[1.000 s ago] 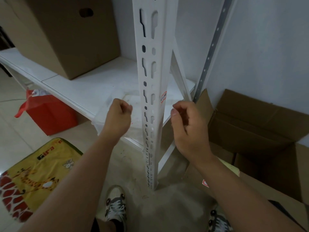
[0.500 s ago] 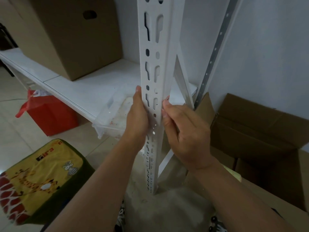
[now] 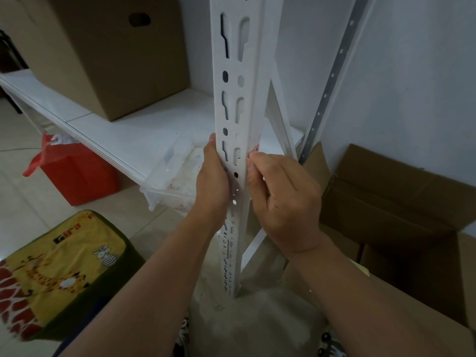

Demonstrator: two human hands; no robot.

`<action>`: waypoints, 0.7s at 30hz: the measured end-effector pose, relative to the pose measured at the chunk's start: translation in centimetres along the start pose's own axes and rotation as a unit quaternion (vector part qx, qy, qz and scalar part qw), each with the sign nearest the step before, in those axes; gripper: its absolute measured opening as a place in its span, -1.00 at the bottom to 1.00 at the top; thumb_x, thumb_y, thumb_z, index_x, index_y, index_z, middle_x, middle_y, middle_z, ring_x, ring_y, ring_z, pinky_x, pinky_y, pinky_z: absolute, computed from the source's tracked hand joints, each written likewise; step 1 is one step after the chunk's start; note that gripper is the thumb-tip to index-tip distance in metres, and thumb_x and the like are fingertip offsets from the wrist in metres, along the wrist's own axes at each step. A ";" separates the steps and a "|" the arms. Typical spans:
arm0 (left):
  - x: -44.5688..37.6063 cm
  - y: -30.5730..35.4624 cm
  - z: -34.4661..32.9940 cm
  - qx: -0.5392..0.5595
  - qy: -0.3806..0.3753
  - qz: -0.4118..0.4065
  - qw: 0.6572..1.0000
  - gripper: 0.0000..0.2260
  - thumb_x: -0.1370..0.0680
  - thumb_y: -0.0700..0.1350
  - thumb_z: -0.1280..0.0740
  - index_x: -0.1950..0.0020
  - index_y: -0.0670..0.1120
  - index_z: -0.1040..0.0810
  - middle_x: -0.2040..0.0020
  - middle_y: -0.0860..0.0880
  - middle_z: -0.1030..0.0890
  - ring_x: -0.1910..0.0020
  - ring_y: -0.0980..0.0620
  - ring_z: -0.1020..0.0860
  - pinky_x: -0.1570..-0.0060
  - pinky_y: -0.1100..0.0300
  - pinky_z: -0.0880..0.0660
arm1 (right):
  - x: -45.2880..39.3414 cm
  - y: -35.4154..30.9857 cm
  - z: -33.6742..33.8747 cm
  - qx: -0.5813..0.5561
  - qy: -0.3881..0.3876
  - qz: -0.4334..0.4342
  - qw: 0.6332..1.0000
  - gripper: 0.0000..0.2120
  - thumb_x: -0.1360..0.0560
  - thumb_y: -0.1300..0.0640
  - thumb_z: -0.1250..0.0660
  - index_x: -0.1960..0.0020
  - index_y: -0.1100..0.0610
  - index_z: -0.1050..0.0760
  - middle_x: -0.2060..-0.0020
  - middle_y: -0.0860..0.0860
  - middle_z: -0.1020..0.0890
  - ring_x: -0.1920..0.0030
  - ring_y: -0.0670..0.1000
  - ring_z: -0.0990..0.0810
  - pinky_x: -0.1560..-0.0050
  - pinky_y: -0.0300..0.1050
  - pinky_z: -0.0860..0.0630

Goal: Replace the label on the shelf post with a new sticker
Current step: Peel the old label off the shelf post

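A white slotted shelf post [image 3: 239,94] stands upright in the middle of the view. A small red and white label [image 3: 255,148] is stuck on its right face, mostly hidden by my fingers. My left hand [image 3: 211,179] grips the post's left edge at the label's height. My right hand [image 3: 280,199] is at the right face with its fingertips curled onto the label's lower edge. Whether the label has lifted off the post cannot be seen.
A white shelf board [image 3: 134,130] carries a large cardboard box [image 3: 110,52] and a clear plastic tray [image 3: 177,173]. A red bag [image 3: 77,173] and a yellow giraffe-print cushion [image 3: 59,274] lie on the floor at left. Open cardboard boxes [image 3: 401,202] stand at right.
Both hands rose from fists held apart on either side of the post and closed in on it. The left now grips the post, the right fingers the label.
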State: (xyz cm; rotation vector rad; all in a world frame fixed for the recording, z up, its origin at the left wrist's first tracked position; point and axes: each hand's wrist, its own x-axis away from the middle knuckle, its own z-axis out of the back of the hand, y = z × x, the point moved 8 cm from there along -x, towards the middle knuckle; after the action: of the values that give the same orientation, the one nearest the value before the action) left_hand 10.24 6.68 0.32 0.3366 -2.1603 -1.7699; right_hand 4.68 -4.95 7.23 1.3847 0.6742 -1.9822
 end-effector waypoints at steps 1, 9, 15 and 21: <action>0.0 0.0 -0.1 0.001 -0.004 0.001 1.000 -0.49 -0.66 0.16 0.04 0.27 0.09 -0.59 0.40 0.13 -0.65 0.33 0.19 -0.63 0.07 0.14 -0.51 | 0.0 0.0 -0.1 0.002 -0.001 0.001 1.000 -0.82 -0.54 0.22 -0.35 0.05 0.36 -0.62 0.20 0.19 -0.68 0.21 0.07 -0.66 0.14 -0.18 -0.57; -0.1 -0.2 -0.1 -0.001 -0.016 -0.001 1.000 -0.49 -0.66 0.18 0.02 0.26 0.11 -0.64 0.29 0.10 -0.70 0.25 0.16 -0.66 -0.05 0.05 -0.56 | -0.3 0.2 -0.1 -0.024 0.008 -0.023 0.999 -0.75 -0.56 0.16 -0.29 0.09 0.34 -0.61 0.22 0.18 -0.67 0.23 0.06 -0.64 0.12 -0.27 -0.52; 0.0 -0.1 -0.1 0.000 -0.029 -0.009 1.000 -0.48 -0.65 0.19 0.01 0.26 0.11 -0.66 0.25 0.04 -0.71 0.17 0.09 -0.68 -0.10 -0.01 -0.56 | -0.4 0.4 -0.2 -0.040 0.000 -0.035 0.999 -0.83 -0.53 0.23 -0.34 0.11 0.34 -0.59 0.25 0.17 -0.65 0.27 0.06 -0.61 0.26 -0.13 -0.55; 0.0 -0.1 0.1 -0.012 -0.012 -0.009 1.000 -0.50 -0.65 0.18 0.03 0.20 0.09 -0.63 0.28 0.09 -0.70 0.25 0.18 -0.67 -0.02 0.07 -0.55 | -0.7 0.6 -0.1 -0.044 -0.017 -0.038 0.998 -0.84 -0.54 0.23 -0.32 0.14 0.32 -0.57 0.27 0.15 -0.63 0.30 0.04 -0.57 0.29 -0.17 -0.51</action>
State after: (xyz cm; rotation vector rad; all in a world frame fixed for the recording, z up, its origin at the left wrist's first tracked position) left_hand 10.17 6.78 0.20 0.3323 -2.1571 -1.8163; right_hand 5.36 -5.09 7.85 1.2873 0.7996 -2.0058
